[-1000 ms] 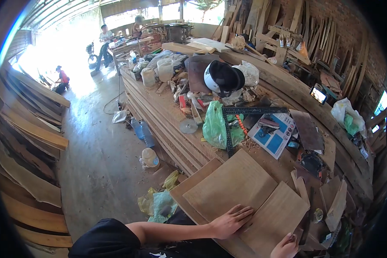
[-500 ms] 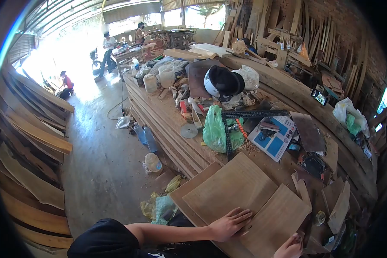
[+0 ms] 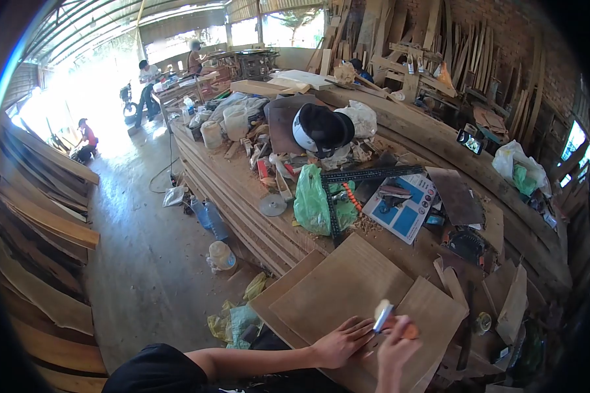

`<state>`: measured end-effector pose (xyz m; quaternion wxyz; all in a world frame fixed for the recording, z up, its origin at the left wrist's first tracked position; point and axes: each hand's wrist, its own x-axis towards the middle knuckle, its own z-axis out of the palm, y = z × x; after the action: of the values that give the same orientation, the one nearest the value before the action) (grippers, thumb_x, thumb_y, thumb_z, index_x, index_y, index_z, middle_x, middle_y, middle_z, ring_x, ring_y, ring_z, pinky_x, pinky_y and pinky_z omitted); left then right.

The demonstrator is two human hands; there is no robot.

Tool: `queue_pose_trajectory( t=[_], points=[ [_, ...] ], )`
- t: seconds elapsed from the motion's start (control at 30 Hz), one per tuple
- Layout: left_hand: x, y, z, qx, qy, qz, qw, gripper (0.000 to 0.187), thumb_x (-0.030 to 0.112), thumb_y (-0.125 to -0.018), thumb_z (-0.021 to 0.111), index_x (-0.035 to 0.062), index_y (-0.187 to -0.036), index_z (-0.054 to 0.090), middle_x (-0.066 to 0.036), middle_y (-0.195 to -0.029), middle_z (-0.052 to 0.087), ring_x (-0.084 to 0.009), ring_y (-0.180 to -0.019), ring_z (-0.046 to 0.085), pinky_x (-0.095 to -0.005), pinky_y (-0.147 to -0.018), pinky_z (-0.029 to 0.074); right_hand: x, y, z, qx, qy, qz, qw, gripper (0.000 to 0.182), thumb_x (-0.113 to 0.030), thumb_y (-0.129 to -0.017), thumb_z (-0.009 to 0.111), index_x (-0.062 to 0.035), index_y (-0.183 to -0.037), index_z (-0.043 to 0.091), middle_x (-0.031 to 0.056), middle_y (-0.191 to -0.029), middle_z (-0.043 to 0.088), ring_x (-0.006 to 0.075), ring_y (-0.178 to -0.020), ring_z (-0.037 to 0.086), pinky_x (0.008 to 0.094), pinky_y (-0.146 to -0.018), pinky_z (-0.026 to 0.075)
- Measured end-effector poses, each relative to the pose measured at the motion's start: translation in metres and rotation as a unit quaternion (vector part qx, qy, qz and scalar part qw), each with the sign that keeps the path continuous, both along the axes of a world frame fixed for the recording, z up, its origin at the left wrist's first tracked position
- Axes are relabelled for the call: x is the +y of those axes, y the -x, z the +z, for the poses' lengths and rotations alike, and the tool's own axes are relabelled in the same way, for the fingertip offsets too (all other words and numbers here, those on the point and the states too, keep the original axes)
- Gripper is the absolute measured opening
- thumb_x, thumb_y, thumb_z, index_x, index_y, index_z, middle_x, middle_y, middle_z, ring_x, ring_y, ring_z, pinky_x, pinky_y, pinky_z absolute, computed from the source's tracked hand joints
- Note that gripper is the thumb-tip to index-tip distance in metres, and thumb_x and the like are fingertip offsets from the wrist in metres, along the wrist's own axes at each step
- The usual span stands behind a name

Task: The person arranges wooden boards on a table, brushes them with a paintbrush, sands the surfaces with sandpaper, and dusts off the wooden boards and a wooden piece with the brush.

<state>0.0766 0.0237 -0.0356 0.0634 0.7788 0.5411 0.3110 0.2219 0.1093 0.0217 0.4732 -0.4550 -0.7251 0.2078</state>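
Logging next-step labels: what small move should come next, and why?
Probably lower the orange-handled, silvery metal tool toward the flat, brown wooden panels near their seam: the right hand grips it above them, while the left hand rests on the wood close by.

At the lower left of the frame, you are wearing a loose, black or very dark sleeve (image 3: pixel 160 370), its plain cloth bunching into soft folds and rounding over your upper arm. It is ending near the elbow, leaving your left forearm (image 3: pixel 255 360) and left hand (image 3: pixel 335 347) bare. Along the bottom edge, more dark clothing (image 3: pixel 288 383) is showing, with a small white marking (image 3: pixel 233 390) being partly cut off by the frame. At the lower right of centre, your right forearm (image 3: pixel 389 378) and right hand (image 3: pixel 394 348) are also appearing bare, the hand looking slightly blurred.
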Motion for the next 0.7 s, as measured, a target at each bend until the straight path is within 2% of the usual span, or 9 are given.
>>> queue_pose_trajectory(
  t=[0.03, 0.1, 0.17, 0.23, 0.27, 0.33, 0.4, 0.63, 0.7],
  points=[
    [0.0, 0.0, 0.004, -0.008, -0.002, 0.006, 1.0, 0.055, 0.033, -0.101, 0.061, -0.0017, -0.143, 0.052, -0.02, -0.154, 0.048, -0.0353, -0.147, 0.041, -0.0515, -0.121, 0.033, 0.005, -0.006, 0.0, 0.036, 0.063, -0.029, 0.997, 0.042, -0.028, -0.111, 0.05, 0.0037, -0.088, 0.063, 0.0144, -0.072, 0.067, 0.0273, -0.062, 0.068, 0.04, -0.053, 0.049],
    [-0.002, -0.002, 0.012, -0.027, 0.003, 0.009, 1.0, 0.055, 0.033, -0.1, 0.062, -0.0016, -0.142, 0.053, -0.02, -0.153, 0.049, -0.0358, -0.147, 0.042, -0.0519, -0.12, 0.033, 0.019, -0.034, 0.012, 0.055, 0.013, -0.126, 0.99, 0.045, -0.032, -0.112, 0.049, 0.0042, -0.09, 0.063, 0.0118, -0.07, 0.067, 0.0223, -0.058, 0.067, 0.0363, -0.05, 0.048],
    [-0.002, 0.0, 0.018, 0.002, 0.02, 0.012, 1.0, 0.056, 0.033, -0.1, 0.063, -0.002, -0.142, 0.053, -0.02, -0.154, 0.048, -0.0345, -0.147, 0.041, -0.0518, -0.12, 0.033, 0.044, -0.086, 0.008, 0.004, -0.06, -0.221, 0.974, 0.045, -0.031, -0.112, 0.048, 0.0042, -0.089, 0.062, 0.012, -0.066, 0.064, 0.0228, -0.056, 0.065, 0.0363, -0.048, 0.047],
    [-0.001, -0.001, 0.025, -0.001, 0.029, 0.009, 1.0, 0.054, 0.033, -0.099, 0.066, -0.0025, -0.138, 0.057, -0.02, -0.152, 0.05, -0.0334, -0.146, 0.044, -0.0515, -0.12, 0.034, 0.052, -0.127, 0.02, -0.083, -0.022, -0.297, 0.951, 0.046, -0.029, -0.111, 0.049, 0.003, -0.079, 0.06, 0.0234, -0.068, 0.066, 0.0423, -0.069, 0.068, 0.0502, -0.06, 0.051],
    [-0.001, -0.002, 0.027, -0.01, 0.022, 0.005, 1.0, 0.053, 0.033, -0.098, 0.067, -0.0023, -0.137, 0.059, -0.02, -0.151, 0.052, -0.0336, -0.145, 0.045, -0.0515, -0.12, 0.034, 0.054, -0.137, 0.022, -0.08, -0.003, -0.29, 0.954, 0.044, -0.029, -0.11, 0.05, 0.0023, -0.08, 0.061, 0.0262, -0.07, 0.066, 0.0461, -0.072, 0.067, 0.0542, -0.062, 0.049],
    [0.0, -0.001, 0.031, -0.025, 0.005, 0.008, 1.0, 0.052, 0.034, -0.097, 0.068, -0.002, -0.133, 0.062, -0.021, -0.148, 0.054, -0.0341, -0.144, 0.047, -0.0515, -0.119, 0.035, 0.047, -0.123, 0.051, -0.214, 0.041, -0.296, 0.93, 0.04, -0.026, -0.109, 0.051, 0.0005, -0.082, 0.063, 0.0238, -0.074, 0.068, 0.045, -0.072, 0.068, 0.0536, -0.063, 0.051],
    [0.002, -0.002, 0.029, -0.014, 0.002, 0.012, 1.0, 0.051, 0.034, -0.096, 0.07, -0.0016, -0.131, 0.064, -0.021, -0.146, 0.056, -0.0341, -0.142, 0.049, -0.0522, -0.119, 0.035, 0.053, -0.105, 0.041, -0.245, -0.083, -0.231, 0.938, 0.034, -0.023, -0.106, 0.054, -0.0011, -0.083, 0.065, 0.0207, -0.077, 0.068, 0.0441, -0.07, 0.068, 0.0537, -0.062, 0.051],
    [0.001, -0.003, 0.034, 0.013, 0.029, 0.021, 0.999, 0.051, 0.032, -0.095, 0.071, -0.0024, -0.132, 0.063, -0.019, -0.147, 0.056, -0.0333, -0.143, 0.049, -0.0519, -0.119, 0.035, 0.057, -0.012, 0.023, -0.135, -0.074, 0.012, 0.988, 0.026, -0.02, -0.101, 0.059, -0.0048, -0.082, 0.067, 0.0168, -0.073, 0.068, 0.0374, -0.063, 0.068, 0.047, -0.056, 0.053],
    [0.0, -0.003, 0.031, 0.0, 0.037, 0.02, 0.999, 0.051, 0.031, -0.094, 0.072, -0.0034, -0.132, 0.063, -0.02, -0.147, 0.056, -0.0333, -0.143, 0.048, -0.0521, -0.119, 0.035, 0.065, -0.022, 0.028, -0.094, -0.014, -0.026, 0.995, 0.03, -0.02, -0.102, 0.059, -0.0051, -0.076, 0.065, 0.0161, -0.067, 0.066, 0.0377, -0.06, 0.067, 0.0469, -0.056, 0.052]
  ],
)
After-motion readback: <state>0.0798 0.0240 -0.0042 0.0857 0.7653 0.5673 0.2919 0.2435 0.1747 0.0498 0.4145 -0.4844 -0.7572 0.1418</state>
